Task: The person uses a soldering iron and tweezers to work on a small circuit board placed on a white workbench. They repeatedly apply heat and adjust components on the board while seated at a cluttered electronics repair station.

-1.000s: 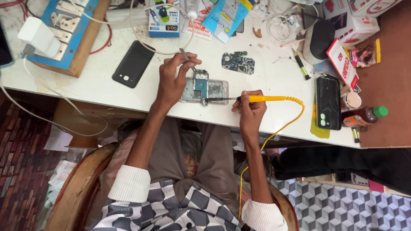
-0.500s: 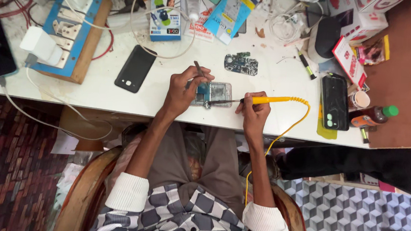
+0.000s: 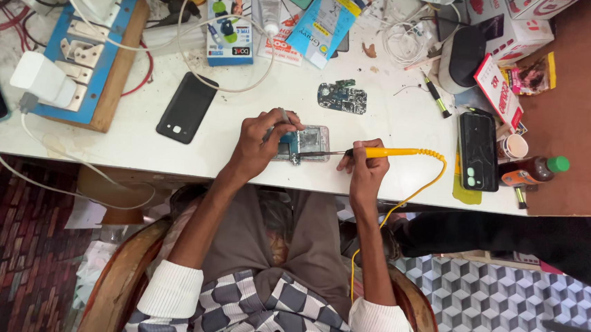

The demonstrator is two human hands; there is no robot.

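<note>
1. Opened phone (image 3: 307,143), centre of frame, lies flat on the white table (image 3: 395,128) near its front edge; circuit board exposed.
2. Left hand (image 3: 259,143) rests on the phone's left end, fingers pinched on a thin grey tool (image 3: 284,116) that sticks up above the knuckles. What kind of tool: cannot tell.
3. Right hand (image 3: 366,169) just right of the phone, fingers closed round a yellow soldering iron (image 3: 386,152). Its dark tip reaches left to the board; whether it touches is too small to judge.
4. The yellow coiled cord (image 3: 424,183) runs off the iron's right end, over the table edge and down past the person's knee.
5. A loose circuit board (image 3: 342,97) lies above the phone, apart from it. A black phone (image 3: 186,107) lies face down to the upper left; another dark phone (image 3: 478,151) at right.
6. Blue socket board (image 3: 99,55) with white chargers at upper left. Packets, cables and boxes clutter the top edge, many cut off by the frame.
7. Small brown bottle (image 3: 532,170) with a green cap lies on its side at far right.
8. Floor: red brick pattern at left, grey cube-pattern tiles at lower right. Wooden chair arms flank the person's lap.
</note>
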